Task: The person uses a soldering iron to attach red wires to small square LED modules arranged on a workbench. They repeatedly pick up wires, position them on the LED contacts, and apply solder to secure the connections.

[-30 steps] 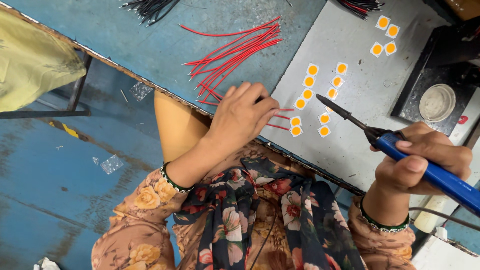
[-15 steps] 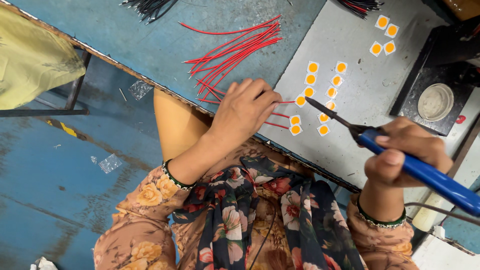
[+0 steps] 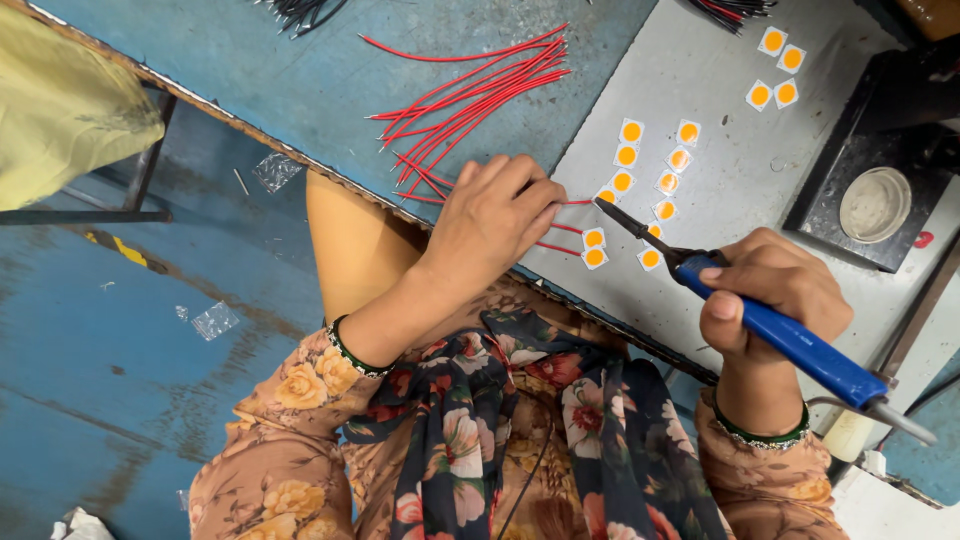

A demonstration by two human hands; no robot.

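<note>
My right hand [image 3: 775,290] grips a blue-handled soldering iron [image 3: 770,325]; its dark tip points left toward a row of small white squares with orange discs [image 3: 640,185] on a grey board [image 3: 720,160]. My left hand [image 3: 495,215] rests at the bench edge, fingers curled over a thin red wire [image 3: 560,247] that runs toward the nearest square [image 3: 594,238]. The iron's tip sits just right of my left fingertips. A bundle of red wires [image 3: 470,100] lies beyond my left hand on the blue bench.
A dark stand with a round pale tin [image 3: 874,203] sits at the right. More orange-disc squares [image 3: 778,65] lie at the far right of the board. Black wires [image 3: 300,10] are at the top edge. A yellow-covered seat [image 3: 60,110] stands at the left over a blue floor.
The soldering iron and my right hand have moved left, bringing the tip closer to my left fingertips. My left hand has stayed in place.
</note>
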